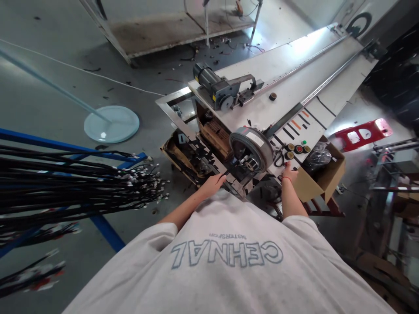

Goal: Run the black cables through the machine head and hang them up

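Left hand (216,183) has its fingers closed on some dark strip (226,172) by the big wheel (252,149), just right of center; right hand (289,172)'s at the table (281,104) edge, can't tell its fingers' grip.

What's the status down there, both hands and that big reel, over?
Left hand at workbench's near end, grip unclear. Right hand beside open cardboard box, grip also unclear. Labelled reel between them, possible obstacle.
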The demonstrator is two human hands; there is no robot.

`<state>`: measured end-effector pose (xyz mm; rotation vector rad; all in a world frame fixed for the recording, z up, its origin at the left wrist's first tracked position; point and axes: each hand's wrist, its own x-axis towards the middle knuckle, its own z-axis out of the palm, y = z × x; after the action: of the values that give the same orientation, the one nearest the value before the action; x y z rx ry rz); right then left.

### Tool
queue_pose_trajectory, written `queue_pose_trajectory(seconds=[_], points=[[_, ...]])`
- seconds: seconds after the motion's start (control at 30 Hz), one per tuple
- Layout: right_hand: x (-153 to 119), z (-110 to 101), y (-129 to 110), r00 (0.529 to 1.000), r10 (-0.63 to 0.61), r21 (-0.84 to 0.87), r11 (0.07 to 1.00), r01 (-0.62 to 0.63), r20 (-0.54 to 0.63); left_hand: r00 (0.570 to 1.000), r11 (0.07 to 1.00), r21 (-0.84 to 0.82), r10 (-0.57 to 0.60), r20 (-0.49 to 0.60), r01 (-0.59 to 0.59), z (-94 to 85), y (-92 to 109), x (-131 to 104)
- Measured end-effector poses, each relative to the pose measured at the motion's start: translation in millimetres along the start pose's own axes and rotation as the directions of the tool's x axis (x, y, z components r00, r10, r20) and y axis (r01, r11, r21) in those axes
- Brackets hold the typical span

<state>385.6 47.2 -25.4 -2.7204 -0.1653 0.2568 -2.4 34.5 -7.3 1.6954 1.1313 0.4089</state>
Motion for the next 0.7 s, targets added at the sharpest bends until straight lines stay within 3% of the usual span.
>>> queue_pose_trajectory(seconds=[0.7], points=[[-3.7,-1.3,-0.6,1.000,-0.012,-0.018,1.000,0.012,0.001,0.999,0.996,-0.085,-0.028,-0.017,0.026,2.4,2.9,-2.8]])
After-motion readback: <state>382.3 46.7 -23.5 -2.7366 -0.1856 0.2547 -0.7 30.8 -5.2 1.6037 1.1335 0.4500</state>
